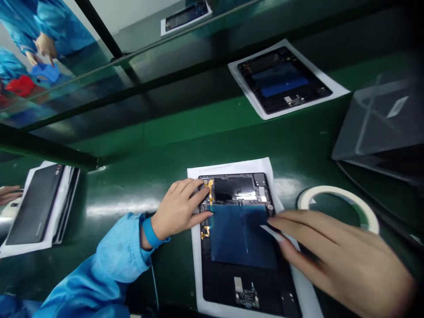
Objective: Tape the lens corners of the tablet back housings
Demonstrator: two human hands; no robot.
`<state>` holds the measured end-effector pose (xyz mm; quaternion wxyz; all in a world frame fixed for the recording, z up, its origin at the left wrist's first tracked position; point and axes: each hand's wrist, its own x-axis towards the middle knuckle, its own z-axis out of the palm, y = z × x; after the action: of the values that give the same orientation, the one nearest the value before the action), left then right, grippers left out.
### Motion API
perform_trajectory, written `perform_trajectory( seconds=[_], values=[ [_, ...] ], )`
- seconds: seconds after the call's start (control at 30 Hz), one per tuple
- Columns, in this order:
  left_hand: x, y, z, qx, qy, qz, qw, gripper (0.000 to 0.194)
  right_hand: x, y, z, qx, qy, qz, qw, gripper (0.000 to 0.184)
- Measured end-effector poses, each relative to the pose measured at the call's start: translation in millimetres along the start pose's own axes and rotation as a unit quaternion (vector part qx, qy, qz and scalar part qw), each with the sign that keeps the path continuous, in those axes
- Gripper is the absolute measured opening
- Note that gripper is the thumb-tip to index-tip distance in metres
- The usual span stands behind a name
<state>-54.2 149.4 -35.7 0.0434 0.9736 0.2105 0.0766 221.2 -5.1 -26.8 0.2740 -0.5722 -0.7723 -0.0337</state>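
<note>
An opened tablet (218,280) lies on a white sheet (228,166) in front of me, its insides facing up. Dark blue film (238,238) covers its middle; a circuit board and orange flex cables show along the upper left. My left hand (180,207) rests on the tablet's left edge, fingers spread over the board and cables. Over the right side of the blue area, my right hand (334,251) pinches a small whitish strip (272,232) between thumb and fingers. This hand is somewhat blurred, and whether the strip touches the film I cannot tell.
A cream tape roll (323,190) lies right of the tablet. Another opened tablet (281,81) sits behind, near a grey box (377,123). Stacked tablets (35,207) are at left, beside another person's hand (9,194). A glass shelf (145,53) crosses the back; a co-worker's hands (44,46) show beyond.
</note>
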Motion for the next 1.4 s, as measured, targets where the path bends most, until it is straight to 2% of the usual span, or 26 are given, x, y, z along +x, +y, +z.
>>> perform_trajectory(
  seconds=[0.1,0.17,0.27,0.33,0.5,0.77,1.4],
  values=[
    [3.1,-0.3,6.1,-0.007,-0.003,-0.003,1.000,0.055,54.2,-11.2,30.5,0.006,0.014,-0.043,0.999,0.015],
    [4.3,1.8,8.8,-0.012,0.002,-0.011,1.000,0.057,76.4,-12.0,51.4,-0.012,0.022,-0.046,0.999,0.012],
    [4.3,5.0,11.6,-0.019,0.009,-0.022,1.000,0.055,87.1,-7.4,74.3,-0.029,0.017,-0.052,0.998,0.010],
    [4.0,6.6,12.6,-0.021,0.008,-0.026,0.999,0.053,86.3,-4.1,81.6,-0.036,0.013,-0.053,0.998,0.009],
    [3.4,9.0,13.6,-0.018,-0.004,-0.032,0.999,0.053,85.4,-2.3,84.6,-0.068,0.008,-0.062,0.996,0.009],
    [3.3,11.6,15.0,-0.022,0.015,-0.032,0.999,0.050,87.2,-4.0,86.8,-0.104,0.003,-0.082,0.991,0.016],
    [2.9,11.3,14.4,-0.036,0.030,-0.035,0.998,0.049,85.1,-5.3,88.6,-0.106,-0.021,-0.076,0.991,0.011]
  ],
)
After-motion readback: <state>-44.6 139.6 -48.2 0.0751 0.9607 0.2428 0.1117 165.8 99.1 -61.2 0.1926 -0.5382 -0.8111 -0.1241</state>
